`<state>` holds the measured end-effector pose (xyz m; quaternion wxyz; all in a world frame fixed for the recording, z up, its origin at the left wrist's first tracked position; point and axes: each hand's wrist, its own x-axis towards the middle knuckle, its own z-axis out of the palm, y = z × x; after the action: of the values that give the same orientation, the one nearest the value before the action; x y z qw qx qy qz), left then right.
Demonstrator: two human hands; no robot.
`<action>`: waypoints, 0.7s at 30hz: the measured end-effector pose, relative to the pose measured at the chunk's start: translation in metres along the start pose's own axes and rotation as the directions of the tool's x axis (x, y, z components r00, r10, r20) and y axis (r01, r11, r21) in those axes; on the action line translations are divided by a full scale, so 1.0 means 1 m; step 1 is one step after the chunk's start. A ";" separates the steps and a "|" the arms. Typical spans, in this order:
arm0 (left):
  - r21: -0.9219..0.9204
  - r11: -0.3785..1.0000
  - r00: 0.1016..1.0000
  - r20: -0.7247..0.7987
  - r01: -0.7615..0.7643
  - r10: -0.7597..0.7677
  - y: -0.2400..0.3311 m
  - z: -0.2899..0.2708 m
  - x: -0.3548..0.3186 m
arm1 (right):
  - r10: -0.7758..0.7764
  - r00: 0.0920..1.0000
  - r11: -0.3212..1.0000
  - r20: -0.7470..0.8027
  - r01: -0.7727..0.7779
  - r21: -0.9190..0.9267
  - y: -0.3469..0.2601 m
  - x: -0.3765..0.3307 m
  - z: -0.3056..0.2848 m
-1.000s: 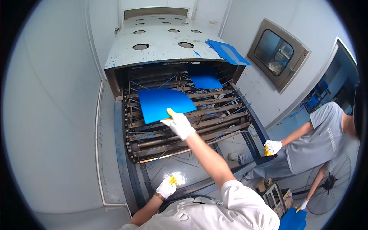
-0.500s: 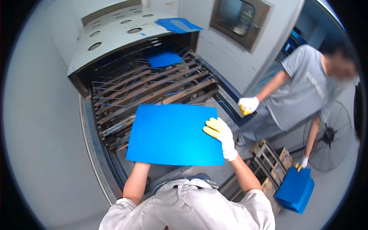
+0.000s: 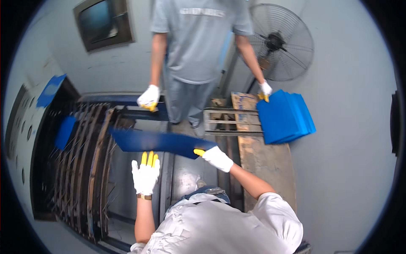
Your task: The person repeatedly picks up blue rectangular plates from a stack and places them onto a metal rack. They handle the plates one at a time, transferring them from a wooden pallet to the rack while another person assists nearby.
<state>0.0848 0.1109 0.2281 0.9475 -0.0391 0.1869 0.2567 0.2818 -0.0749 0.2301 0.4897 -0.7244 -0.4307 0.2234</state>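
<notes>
A thin blue sheet [image 3: 163,142] hangs tilted in front of me, seen almost edge-on and slightly bowed. My right hand [image 3: 218,159], in a white glove with yellow fingertips, pinches its right end. Just below the sheet's left part, my left hand [image 3: 146,174] is open with fingers stretched upward, in the same kind of glove; a watch or band circles that wrist. Whether its fingertips touch the sheet I cannot tell.
Ahead stands a co-worker [image 3: 198,42], one gloved hand on a stack of blue sheets [image 3: 279,118] upon a wooden board [image 3: 270,169]. A metal rack [image 3: 84,169] with bars fills the left. A large fan [image 3: 275,41] stands behind at right.
My view has swung right, toward the co-worker and the stack. The sheet has tipped from broad face to nearly edge-on. My left hand, hidden under it before, now shows open beside it.
</notes>
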 end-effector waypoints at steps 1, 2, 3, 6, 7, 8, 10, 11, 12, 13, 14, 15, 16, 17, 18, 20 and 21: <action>-0.037 0.999 0.998 -0.054 0.032 -0.034 -0.015 -0.011 0.005 | 0.051 0.998 0.993 -0.023 -0.048 0.107 0.008 -0.006 -0.014; -0.074 0.996 0.992 -0.109 0.059 -0.067 -0.029 -0.028 0.011 | 0.181 0.980 0.959 -0.082 -0.157 0.236 0.016 -0.015 -0.025; -0.109 0.991 0.983 -0.161 0.073 -0.090 -0.041 -0.045 0.015 | 0.303 0.946 0.897 -0.120 -0.241 0.370 0.025 -0.022 -0.035; -0.073 0.989 0.940 -0.306 0.132 -0.148 -0.072 -0.087 0.018 | 0.347 0.880 0.882 -0.325 -0.189 0.431 0.077 -0.039 -0.072; -0.065 0.987 0.926 -0.342 0.145 -0.158 -0.080 -0.100 0.015 | 0.296 0.861 0.937 -0.413 -0.179 0.299 0.093 -0.047 -0.085; -0.064 0.985 0.905 -0.388 0.161 -0.173 -0.085 -0.115 0.014 | 0.333 0.834 0.903 -0.439 -0.149 0.402 0.136 -0.056 -0.096; -0.066 0.981 0.872 -0.450 0.183 -0.193 -0.095 -0.143 0.014 | 0.479 0.713 0.858 -0.511 -0.258 0.445 0.179 -0.071 -0.123; -0.087 0.979 0.856 -0.476 0.182 -0.201 -0.100 -0.149 0.010 | 0.495 0.640 0.825 -0.587 -0.135 0.549 0.141 -0.067 -0.135; -0.113 0.977 0.849 -0.483 0.181 -0.213 -0.108 -0.150 0.010 | 0.505 0.582 0.849 -0.638 -0.200 0.489 0.159 -0.074 -0.151; -0.142 0.975 0.842 -0.493 0.171 -0.220 -0.114 -0.153 0.011 | 0.509 0.528 0.860 -0.680 -0.272 0.432 0.165 -0.079 -0.168; -0.123 0.977 0.856 -0.470 0.177 -0.214 -0.117 -0.162 0.016 | 0.505 0.473 0.863 -0.722 -0.293 0.411 0.170 -0.084 -0.181; -0.108 0.979 0.871 -0.447 0.175 -0.205 -0.118 -0.176 0.024 | 0.497 0.423 0.865 -0.758 -0.316 0.390 0.162 -0.084 -0.193; -0.088 0.980 0.885 -0.421 0.179 -0.200 -0.122 -0.180 0.030 | 0.544 0.349 0.839 -0.763 -0.198 0.507 0.177 -0.085 -0.202; -0.088 0.978 0.892 -0.402 0.188 -0.208 -0.127 -0.184 0.034 | 0.536 0.263 0.842 -0.802 -0.232 0.486 0.191 -0.087 -0.214; -0.086 0.978 0.898 -0.386 0.191 -0.209 -0.131 -0.183 0.037 | 0.522 0.237 0.847 -0.819 -0.259 0.465 0.201 -0.086 -0.223; -0.120 0.975 0.904 -0.366 0.189 -0.221 -0.150 -0.157 0.041 | 0.342 0.242 0.888 -0.908 -0.398 0.229 0.243 -0.099 -0.246; -0.127 0.974 0.897 -0.382 0.189 -0.224 -0.155 -0.152 0.040 | 0.340 0.224 0.868 -0.913 -0.450 0.213 0.248 -0.098 -0.253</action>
<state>0.1435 -0.0302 0.0687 0.9097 -0.1503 0.3571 0.1492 0.5187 -0.3255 0.1028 0.5363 -0.8252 0.1149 -0.1349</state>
